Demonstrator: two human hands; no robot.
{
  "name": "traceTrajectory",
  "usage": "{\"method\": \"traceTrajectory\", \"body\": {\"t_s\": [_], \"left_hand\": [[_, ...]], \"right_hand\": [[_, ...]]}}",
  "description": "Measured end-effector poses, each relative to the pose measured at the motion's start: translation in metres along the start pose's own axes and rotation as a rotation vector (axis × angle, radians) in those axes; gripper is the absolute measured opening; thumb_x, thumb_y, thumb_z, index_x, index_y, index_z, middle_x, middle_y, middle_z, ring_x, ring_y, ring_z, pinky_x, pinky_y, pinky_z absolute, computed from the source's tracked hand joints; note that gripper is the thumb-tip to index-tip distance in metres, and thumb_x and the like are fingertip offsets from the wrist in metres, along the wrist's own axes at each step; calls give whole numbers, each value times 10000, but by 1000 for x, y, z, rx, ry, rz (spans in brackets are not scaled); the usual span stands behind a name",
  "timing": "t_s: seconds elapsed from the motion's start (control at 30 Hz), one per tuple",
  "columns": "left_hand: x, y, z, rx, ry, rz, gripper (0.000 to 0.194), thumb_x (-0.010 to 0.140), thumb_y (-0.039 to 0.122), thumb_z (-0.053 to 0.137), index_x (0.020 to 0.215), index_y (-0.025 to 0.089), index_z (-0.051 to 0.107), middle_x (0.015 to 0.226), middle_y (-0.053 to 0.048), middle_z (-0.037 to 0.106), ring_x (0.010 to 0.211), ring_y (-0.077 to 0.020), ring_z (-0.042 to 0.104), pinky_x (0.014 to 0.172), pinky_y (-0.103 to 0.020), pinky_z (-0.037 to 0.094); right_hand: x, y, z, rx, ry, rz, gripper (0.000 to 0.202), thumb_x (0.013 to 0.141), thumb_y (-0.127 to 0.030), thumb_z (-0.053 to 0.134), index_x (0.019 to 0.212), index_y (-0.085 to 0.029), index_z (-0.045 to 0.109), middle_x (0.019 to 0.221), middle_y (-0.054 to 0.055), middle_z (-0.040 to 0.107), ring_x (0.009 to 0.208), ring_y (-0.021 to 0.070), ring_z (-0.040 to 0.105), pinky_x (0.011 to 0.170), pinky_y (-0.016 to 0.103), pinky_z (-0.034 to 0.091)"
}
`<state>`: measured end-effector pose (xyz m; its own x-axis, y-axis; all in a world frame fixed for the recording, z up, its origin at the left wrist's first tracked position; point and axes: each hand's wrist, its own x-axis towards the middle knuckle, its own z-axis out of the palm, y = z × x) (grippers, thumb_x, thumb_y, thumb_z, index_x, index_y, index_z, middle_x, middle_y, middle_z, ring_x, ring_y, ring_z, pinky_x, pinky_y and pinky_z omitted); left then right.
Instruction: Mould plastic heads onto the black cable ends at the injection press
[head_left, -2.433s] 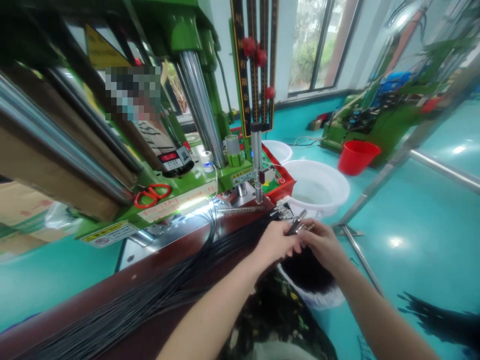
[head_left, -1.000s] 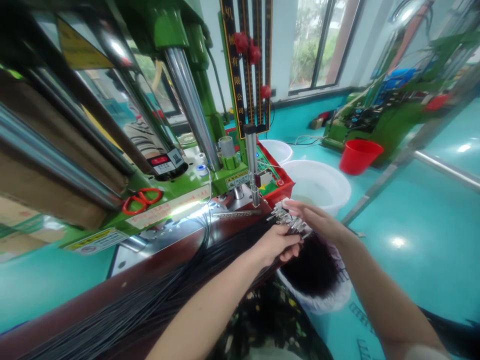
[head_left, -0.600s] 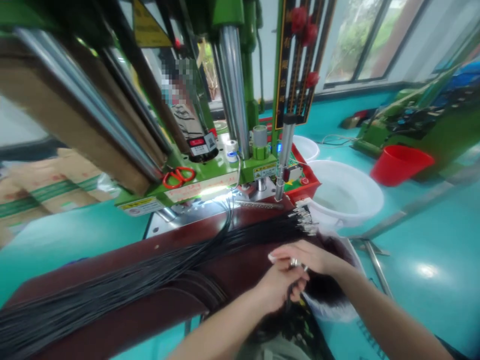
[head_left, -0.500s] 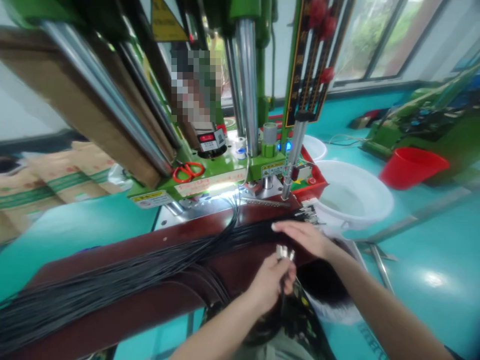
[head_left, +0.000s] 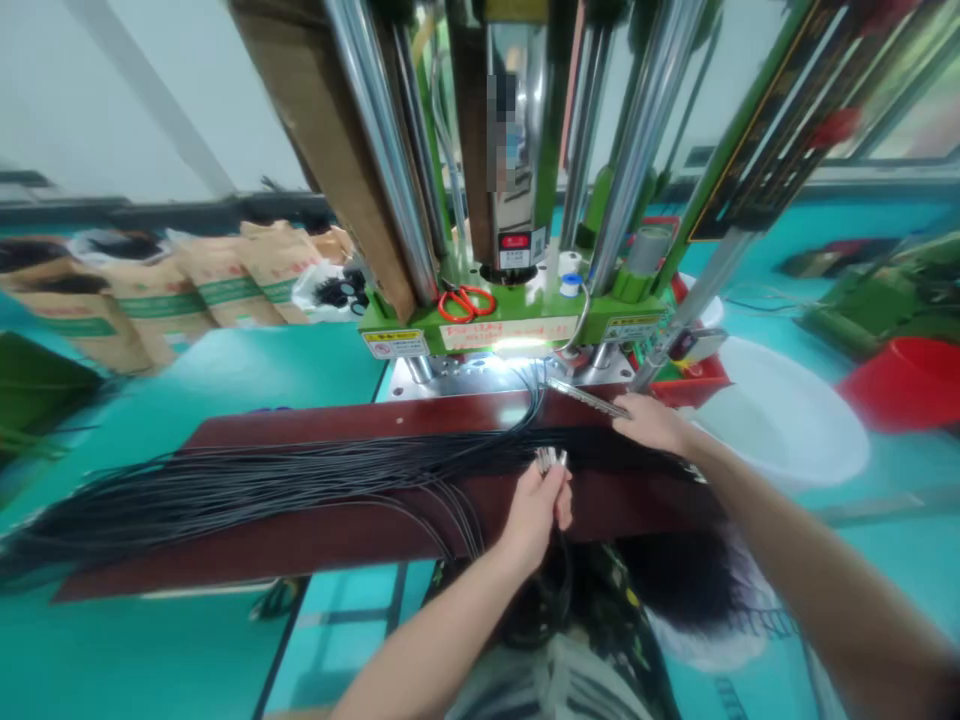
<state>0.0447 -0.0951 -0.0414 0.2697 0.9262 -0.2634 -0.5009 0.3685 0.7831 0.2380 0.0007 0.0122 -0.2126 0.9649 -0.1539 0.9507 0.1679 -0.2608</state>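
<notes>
My left hand (head_left: 537, 510) is closed around a few black cables, with their silvery metal plugs (head_left: 551, 458) sticking up above the fingers. Farther right, my right hand (head_left: 654, 425) has its fingers on the near end of a narrow metal bar (head_left: 589, 397), which shows a row of small marks or holes. The bar's far end reaches to the press base. Between my hands and the press, a thick bundle of black cables (head_left: 300, 468) lies along the brown board (head_left: 360, 550). Several cables bend up from it into the lit gap of the green press (head_left: 510, 335).
Orange-handled scissors (head_left: 466, 303) lie on the press plate. At the right are a red tray (head_left: 694, 388), a white tub (head_left: 795, 420) and a red bucket (head_left: 900, 385). Paper sacks (head_left: 210, 280) stand at the back left. A bag of dark material (head_left: 682, 580) sits beside my lap.
My right hand has moved from above the cable bundle to the metal bar and taken its end. My left hand still holds the plugs. The view has swung to the left.
</notes>
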Motion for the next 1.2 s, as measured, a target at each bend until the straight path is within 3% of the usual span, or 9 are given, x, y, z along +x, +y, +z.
{"method": "traceTrajectory", "body": {"t_s": [0.1, 0.17, 0.27, 0.37, 0.57, 0.8, 0.9, 1.07, 1.2], "left_hand": [[2, 3, 5, 141, 2, -25, 332, 716, 458, 604, 735, 178, 425, 428, 105, 338, 358, -34, 277, 357, -172, 236], [5, 4, 11, 240, -12, -64, 330, 696, 446, 617, 720, 183, 421, 431, 107, 337, 349, -29, 269, 348, -166, 223], [9, 1, 19, 374, -75, -106, 325, 680, 438, 624, 696, 181, 427, 437, 103, 345, 339, -25, 264, 333, -165, 211], [14, -5, 24, 448, -145, -97, 321, 687, 442, 613, 672, 168, 447, 448, 93, 358, 349, -22, 271, 338, -165, 221], [15, -6, 25, 468, -153, -105, 310, 671, 420, 628, 636, 162, 460, 439, 91, 359, 348, -21, 271, 337, -162, 229], [14, -1, 23, 453, -148, -220, 323, 618, 397, 677, 626, 165, 453, 423, 93, 362, 315, -18, 264, 312, -161, 171], [12, -3, 20, 474, -139, -166, 314, 651, 406, 652, 627, 162, 456, 425, 88, 372, 319, -22, 278, 319, -164, 195], [12, 1, 14, 378, -133, 18, 310, 778, 445, 519, 702, 144, 504, 492, 54, 439, 416, -54, 417, 439, -189, 368], [13, 5, 14, 168, 2, -18, 282, 783, 469, 504, 808, 200, 425, 468, 108, 314, 357, -37, 282, 350, -150, 241]], "right_hand": [[-35, -8, 4, 257, -67, 74, 99, 731, -200, 428, 733, -178, 524, 583, -4, 552, 503, 124, 528, 465, 226, 368], [-61, -16, 18, 704, -92, 213, 118, 706, -205, 453, 806, -189, 514, 447, -75, 401, 335, 82, 363, 341, 204, 231], [-89, -32, 43, 1345, -52, 333, 199, 714, -297, 548, 885, -208, 500, 436, -110, 337, 283, 39, 200, 308, 184, 118], [-97, -43, 59, 1610, 42, 352, 248, 759, -443, 552, 817, -208, 495, 456, -97, 404, 272, 18, 175, 286, 166, 121], [-93, -43, 66, 1668, 99, 326, 340, 772, -482, 550, 956, -196, 540, 430, -90, 425, 257, 24, 214, 265, 148, 152], [-99, -49, 65, 1470, 123, 357, 449, 763, -492, 554, 1114, -211, 555, 511, -58, 444, 333, 25, 269, 298, 145, 173], [-100, -53, 64, 1380, 130, 356, 482, 745, -508, 573, 1125, -212, 571, 578, -33, 477, 394, 32, 316, 322, 143, 214], [-98, -48, 70, 1549, 208, 449, 467, 741, -464, 595, 1155, -254, 546, 597, -39, 489, 401, 42, 349, 323, 146, 227], [-97, -43, 73, 1588, 218, 406, 552, 745, -450, 593, 1252, -269, 471, 542, -57, 479, 326, 30, 277, 294, 155, 184]]}}
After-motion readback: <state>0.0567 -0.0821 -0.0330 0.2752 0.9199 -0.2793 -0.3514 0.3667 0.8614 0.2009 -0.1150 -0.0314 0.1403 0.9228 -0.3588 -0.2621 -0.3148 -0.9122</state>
